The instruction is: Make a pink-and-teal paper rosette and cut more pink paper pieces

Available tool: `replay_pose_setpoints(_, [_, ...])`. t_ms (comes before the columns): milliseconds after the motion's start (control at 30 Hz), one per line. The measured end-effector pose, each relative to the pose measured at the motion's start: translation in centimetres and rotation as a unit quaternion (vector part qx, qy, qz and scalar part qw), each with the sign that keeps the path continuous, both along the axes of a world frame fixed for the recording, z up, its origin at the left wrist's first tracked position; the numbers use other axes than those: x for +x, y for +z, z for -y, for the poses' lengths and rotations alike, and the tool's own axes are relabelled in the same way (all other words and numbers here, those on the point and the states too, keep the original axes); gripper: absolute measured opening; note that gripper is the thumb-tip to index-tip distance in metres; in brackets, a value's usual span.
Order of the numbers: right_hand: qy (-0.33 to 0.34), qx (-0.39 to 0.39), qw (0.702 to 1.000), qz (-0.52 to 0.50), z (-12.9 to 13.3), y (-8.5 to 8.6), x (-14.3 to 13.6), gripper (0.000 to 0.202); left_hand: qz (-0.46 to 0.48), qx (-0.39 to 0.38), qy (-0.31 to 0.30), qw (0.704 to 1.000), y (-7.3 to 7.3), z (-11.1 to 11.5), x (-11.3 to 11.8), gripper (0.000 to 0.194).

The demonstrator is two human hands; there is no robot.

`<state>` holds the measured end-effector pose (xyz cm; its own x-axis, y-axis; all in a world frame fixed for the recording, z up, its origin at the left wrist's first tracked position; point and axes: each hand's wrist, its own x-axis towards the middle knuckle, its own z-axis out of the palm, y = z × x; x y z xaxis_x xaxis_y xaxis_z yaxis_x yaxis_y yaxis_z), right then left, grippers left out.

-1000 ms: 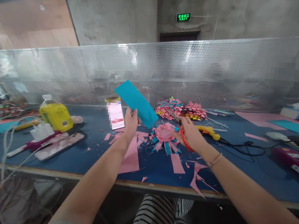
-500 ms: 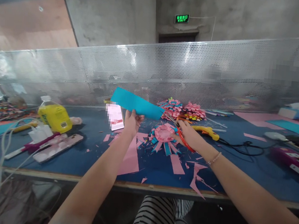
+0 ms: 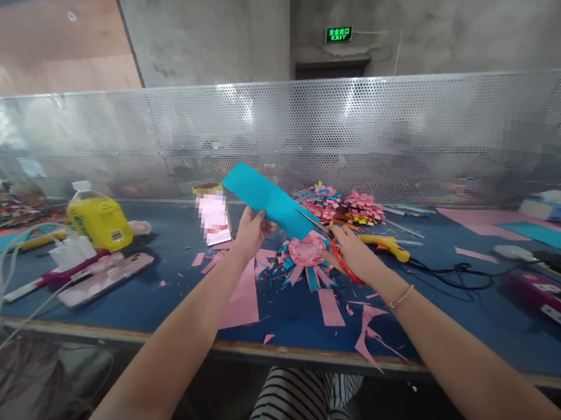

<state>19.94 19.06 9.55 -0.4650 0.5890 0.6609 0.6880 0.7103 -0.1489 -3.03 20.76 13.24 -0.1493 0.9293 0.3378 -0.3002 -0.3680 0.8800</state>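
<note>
A strip of blue paper (image 3: 267, 194) is pinched at its lower edge by my left hand (image 3: 254, 229), held tilted above the table. My right hand (image 3: 349, 247) is closed around red-handled scissors (image 3: 335, 250). The scissor blades lie across the strip's right end, spread a little. Under the scissors rests a pink and blue paper rosette (image 3: 307, 253) with ribbon tails. Pink paper pieces (image 3: 243, 300) and small scraps lie in front of it. Behind my right hand sit more pink paper rosettes (image 3: 361, 205).
A yellow glue gun (image 3: 389, 246) with a black cord lies right of my hand. A lit phone (image 3: 214, 220) leans behind my left hand. At left stand a bottle of yellow liquid (image 3: 101, 221) and a pink phone (image 3: 107, 279). A perforated metal panel (image 3: 269, 125) borders the back.
The blue strip has shifted right and tilted more steeply, its right end now lower. The scissor blades now lie across the paper rather than at its edge. My left hand moved slightly right.
</note>
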Motion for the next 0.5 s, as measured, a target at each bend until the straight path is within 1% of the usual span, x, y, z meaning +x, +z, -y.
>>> replay_pose_setpoints(133, [0.008, 0.007, 1.0, 0.007, -0.03, -0.04, -0.01, 0.036, 0.002, 0.012, 0.018, 1.0, 0.14, -0.16, -0.29, 0.021])
replay_pose_setpoints(367, [-0.014, -0.003, 1.0, 0.014, 0.08, 0.03, 0.12, 0.039, -0.013, 0.018, 0.02, 1.0, -0.04, -0.5, -0.34, 0.026])
replay_pose_setpoints(500, [-0.018, -0.008, 1.0, 0.004, -0.09, -0.11, 0.14, 0.039, -0.017, 0.018, 0.025, 0.999, -0.04, -0.43, -0.31, 0.024])
